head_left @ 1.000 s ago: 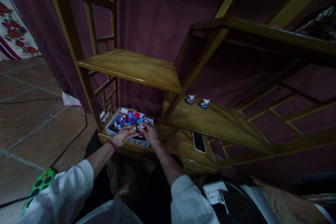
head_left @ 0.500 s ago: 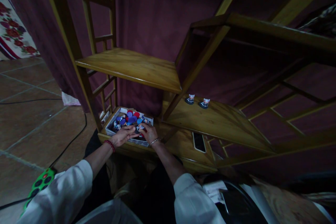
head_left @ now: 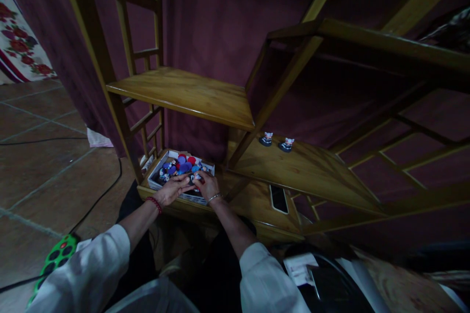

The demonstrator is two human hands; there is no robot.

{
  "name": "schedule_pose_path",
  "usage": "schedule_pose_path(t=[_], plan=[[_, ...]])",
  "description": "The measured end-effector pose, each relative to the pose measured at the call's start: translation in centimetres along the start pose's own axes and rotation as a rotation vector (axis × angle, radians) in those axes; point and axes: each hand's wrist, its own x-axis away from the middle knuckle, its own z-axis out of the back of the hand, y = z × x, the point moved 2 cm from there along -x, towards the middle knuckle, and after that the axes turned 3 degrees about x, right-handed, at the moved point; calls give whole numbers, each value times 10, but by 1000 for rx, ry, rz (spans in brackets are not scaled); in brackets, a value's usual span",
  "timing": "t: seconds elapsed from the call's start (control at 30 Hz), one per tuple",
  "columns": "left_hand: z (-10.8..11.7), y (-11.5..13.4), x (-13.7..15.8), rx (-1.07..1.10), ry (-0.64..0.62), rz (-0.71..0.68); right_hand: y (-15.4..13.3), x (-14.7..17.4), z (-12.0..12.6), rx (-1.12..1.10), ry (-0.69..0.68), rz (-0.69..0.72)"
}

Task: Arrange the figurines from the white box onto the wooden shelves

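Observation:
Both hands meet over the front of a white basket (head_left: pixel 155 185) filled with small figurines and round red, blue and purple pieces (head_left: pixel 184 168). Between my left hand (head_left: pixel 174 190) and my right hand (head_left: pixel 207 187) is a small figurine (head_left: pixel 194 178) on a dark round base. My left fingers close on the base from the left side, while the right fingers pinch the figurine from the right. Its finer details are too small to make out. Two similar white-and-dark figurines, a left one (head_left: pixel 267 139) and a right one (head_left: pixel 287 145), stand on the shelf to the right.
A wooden shelf board (head_left: pixel 183 93) juts out above the basket. On the lower board at right lies a phone (head_left: pixel 279 199). A green power strip (head_left: pixel 55 259) with a black cable is on the tiled floor at left. A black stool-like seat (head_left: pixel 330 279) stands at lower right.
My hands stay over the basket with the figurine between them. The right fingers and forearm have shifted very slightly; the rest looks the same.

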Motion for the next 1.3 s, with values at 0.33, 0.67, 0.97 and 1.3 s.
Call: schedule_pose_path(t=[0.33,0.67,0.97,1.3], plan=[[0,0,0,-17,47,8,-3,2,-3,26,-3,-170],[1,-1,0,-23,55,-8,-4,8,-7,-97,57,-279],[1,-1,-1,-8,86,-7,1,10,-14,-202,90,-381],[-1,0,1,-44,80,-9,-1,14,-18,-232,137,-491]])
